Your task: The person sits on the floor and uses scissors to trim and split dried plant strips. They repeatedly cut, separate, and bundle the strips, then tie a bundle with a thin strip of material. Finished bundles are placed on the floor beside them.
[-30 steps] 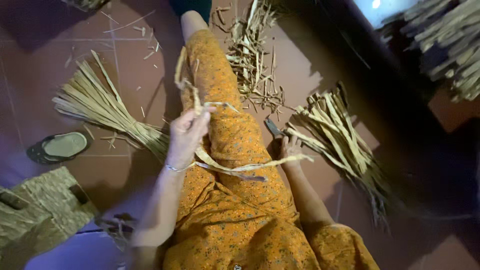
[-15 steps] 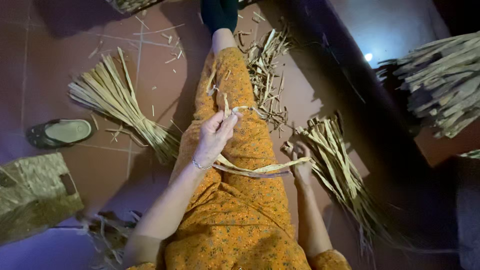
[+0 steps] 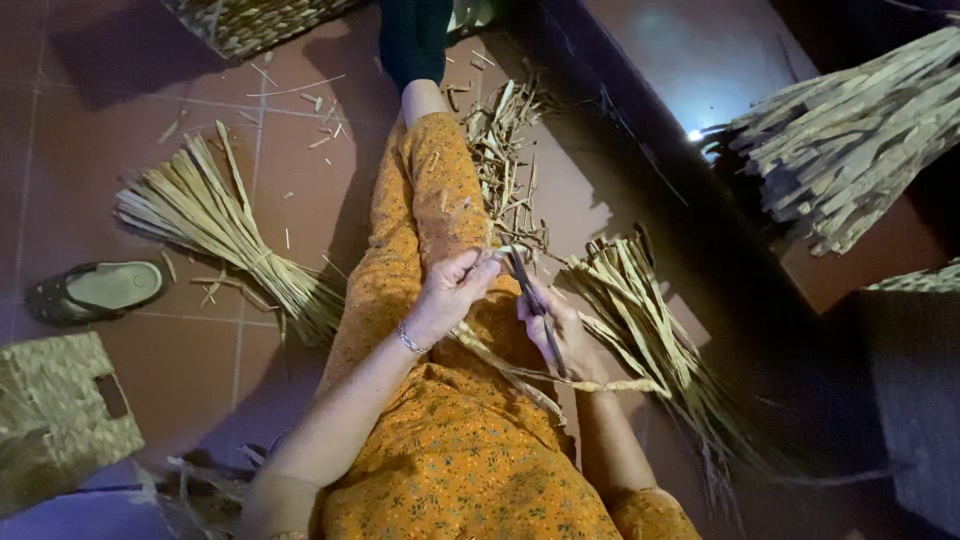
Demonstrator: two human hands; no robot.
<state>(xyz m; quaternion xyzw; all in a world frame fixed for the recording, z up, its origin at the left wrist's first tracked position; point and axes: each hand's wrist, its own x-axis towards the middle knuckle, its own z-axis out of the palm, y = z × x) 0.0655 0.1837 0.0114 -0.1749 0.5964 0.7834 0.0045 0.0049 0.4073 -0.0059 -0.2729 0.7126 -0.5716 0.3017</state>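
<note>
Left hand pinches a straw strip over the orange lap; right hand beside it, fingers clamped on a dark blade.

Your right hand closes over the dark tool, so you cannot tell what kind of tool it is or how its lower end looks. The woven basket is cut by the top edge. The woven bag runs out at the left edge.
</note>
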